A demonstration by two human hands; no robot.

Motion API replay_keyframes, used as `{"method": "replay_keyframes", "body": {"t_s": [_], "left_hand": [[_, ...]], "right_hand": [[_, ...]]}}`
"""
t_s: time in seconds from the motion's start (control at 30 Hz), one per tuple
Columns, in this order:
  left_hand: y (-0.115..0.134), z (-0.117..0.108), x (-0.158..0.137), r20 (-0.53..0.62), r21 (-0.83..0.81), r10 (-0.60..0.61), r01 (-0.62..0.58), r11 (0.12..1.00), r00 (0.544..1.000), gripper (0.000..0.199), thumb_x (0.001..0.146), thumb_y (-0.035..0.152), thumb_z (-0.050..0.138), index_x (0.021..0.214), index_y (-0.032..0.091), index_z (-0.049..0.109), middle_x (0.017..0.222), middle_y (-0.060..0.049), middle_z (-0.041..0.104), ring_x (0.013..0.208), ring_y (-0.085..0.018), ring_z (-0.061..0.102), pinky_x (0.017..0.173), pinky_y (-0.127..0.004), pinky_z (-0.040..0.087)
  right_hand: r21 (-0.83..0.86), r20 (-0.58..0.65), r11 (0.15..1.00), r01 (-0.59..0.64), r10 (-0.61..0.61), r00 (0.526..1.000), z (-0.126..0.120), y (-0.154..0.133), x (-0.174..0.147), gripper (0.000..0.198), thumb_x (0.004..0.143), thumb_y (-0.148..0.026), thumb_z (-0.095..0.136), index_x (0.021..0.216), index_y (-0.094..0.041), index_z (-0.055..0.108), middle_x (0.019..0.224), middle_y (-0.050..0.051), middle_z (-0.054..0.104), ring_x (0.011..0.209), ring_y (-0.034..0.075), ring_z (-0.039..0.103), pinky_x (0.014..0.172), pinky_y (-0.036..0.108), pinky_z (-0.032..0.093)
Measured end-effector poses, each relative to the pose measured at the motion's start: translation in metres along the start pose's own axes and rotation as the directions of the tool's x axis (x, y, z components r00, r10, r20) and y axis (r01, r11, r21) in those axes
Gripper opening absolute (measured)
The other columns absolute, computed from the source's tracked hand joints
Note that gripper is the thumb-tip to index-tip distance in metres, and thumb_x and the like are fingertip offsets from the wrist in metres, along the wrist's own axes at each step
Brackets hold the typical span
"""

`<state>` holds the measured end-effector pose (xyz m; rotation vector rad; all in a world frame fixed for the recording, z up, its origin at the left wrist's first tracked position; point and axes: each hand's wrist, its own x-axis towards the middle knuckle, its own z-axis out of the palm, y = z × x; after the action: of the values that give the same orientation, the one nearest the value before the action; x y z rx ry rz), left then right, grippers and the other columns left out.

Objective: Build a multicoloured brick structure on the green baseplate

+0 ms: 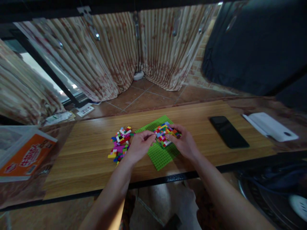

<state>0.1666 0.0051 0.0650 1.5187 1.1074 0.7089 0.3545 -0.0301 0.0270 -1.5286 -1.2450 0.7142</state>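
Note:
A green studded baseplate (159, 158) lies turned at an angle on the wooden table. On it stands a multicoloured block of toy bricks (163, 131). My right hand (180, 139) reaches round the block's right side, its fingers at the far right corner and its thumb on the near part. At the block's left edge my left hand (143, 142) is closed in a pinch; whatever sits between its fingertips is too small to make out. Left of that hand, partly behind it, is a pile of loose bricks (119, 147) in many colours.
A black phone (229, 131) lies on the table to the right, with a white flat object (273, 127) beyond it. At the far left stands a clear plastic box (26, 156) with an orange label. The table's dark front edge (172, 177) runs below my forearms.

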Motion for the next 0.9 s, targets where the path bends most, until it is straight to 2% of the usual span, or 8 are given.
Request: {"method": "replay_keyframes", "body": {"t_s": [0.17,0.3,0.37,0.47,0.57,0.67,0.83,0.9], "left_hand": [[-0.007,-0.016,0.002,-0.062,-0.013,0.021,-0.022,1.0,0.998,0.022,0.081,0.035,0.059,0.082,0.015,0.067,0.068,0.0,0.062,0.061,-0.01,0.052,0.06,-0.023,0.041],[-0.014,-0.049,0.003,-0.236,-0.015,0.032,-0.036,0.999,0.971,0.023,0.079,0.037,0.059,0.082,0.015,0.067,0.07,-0.001,0.065,0.063,-0.011,0.055,0.062,-0.023,0.044],[-0.02,-0.071,0.002,-0.322,0.051,0.046,-0.032,0.998,0.946,0.023,0.079,0.036,0.058,0.08,0.015,0.067,0.07,-0.001,0.065,0.063,-0.012,0.056,0.062,-0.023,0.044],[-0.033,-0.104,0.0,-0.398,0.267,0.08,0.032,0.963,0.914,0.02,0.078,0.03,0.057,0.072,0.014,0.068,0.067,-0.001,0.066,0.065,-0.013,0.057,0.06,-0.022,0.042],[-0.044,-0.127,-0.005,-0.375,0.424,0.077,0.097,0.901,0.924,0.017,0.076,0.023,0.057,0.071,0.015,0.071,0.068,-0.002,0.069,0.067,-0.015,0.06,0.06,-0.023,0.043],[-0.048,-0.135,-0.011,-0.301,0.509,0.052,0.115,0.853,0.952,0.016,0.074,0.021,0.059,0.077,0.016,0.074,0.072,-0.003,0.071,0.069,-0.015,0.062,0.063,-0.023,0.045],[-0.04,-0.119,-0.015,-0.185,0.683,0.024,0.11,0.722,0.982,0.023,0.071,0.02,0.064,0.09,0.021,0.077,0.086,-0.003,0.073,0.076,-0.017,0.064,0.071,-0.026,0.048],[-0.035,-0.111,-0.015,-0.186,0.734,0.023,0.123,0.668,0.982,0.026,0.071,0.019,0.065,0.093,0.022,0.077,0.093,-0.004,0.073,0.083,-0.019,0.064,0.076,-0.028,0.048]], "right_hand": [[0.094,0.019,0.995,-0.027,0.025,0.999,0.001,0.003,0.002,0.046,0.066,-0.042,0.077,0.105,-0.022,0.066,0.099,0.004,0.07,0.088,0.021,0.063,0.085,0.04,0.049],[0.205,0.052,0.974,-0.093,0.084,0.995,0.002,0.008,0.005,0.051,0.06,-0.044,0.081,0.104,-0.022,0.066,0.097,0.004,0.071,0.082,0.02,0.064,0.078,0.037,0.051],[0.247,0.064,0.96,-0.13,0.118,0.991,0.002,0.008,0.005,0.053,0.058,-0.044,0.082,0.103,-0.021,0.066,0.095,0.004,0.071,0.079,0.019,0.064,0.074,0.035,0.052],[0.231,0.066,0.957,-0.173,0.162,0.985,0.0,0.007,0.005,0.054,0.056,-0.045,0.083,0.102,-0.022,0.067,0.093,0.003,0.071,0.076,0.018,0.063,0.072,0.034,0.052],[0.186,0.068,0.965,-0.184,0.174,0.982,-0.003,0.006,0.004,0.054,0.057,-0.046,0.083,0.103,-0.023,0.068,0.097,0.004,0.071,0.08,0.019,0.064,0.075,0.035,0.052],[0.157,0.071,0.967,-0.199,0.19,0.979,-0.006,0.004,0.003,0.055,0.057,-0.048,0.082,0.104,-0.023,0.068,0.1,0.005,0.071,0.081,0.02,0.064,0.074,0.036,0.052],[0.091,0.071,0.976,-0.2,0.194,0.978,-0.009,0.003,0.001,0.053,0.063,-0.052,0.079,0.107,-0.025,0.069,0.099,0.005,0.072,0.08,0.021,0.065,0.071,0.036,0.053],[0.08,0.064,0.981,-0.176,0.171,0.983,-0.01,0.004,0.001,0.051,0.066,-0.053,0.077,0.107,-0.024,0.07,0.101,0.006,0.072,0.082,0.022,0.065,0.074,0.037,0.053]]}}
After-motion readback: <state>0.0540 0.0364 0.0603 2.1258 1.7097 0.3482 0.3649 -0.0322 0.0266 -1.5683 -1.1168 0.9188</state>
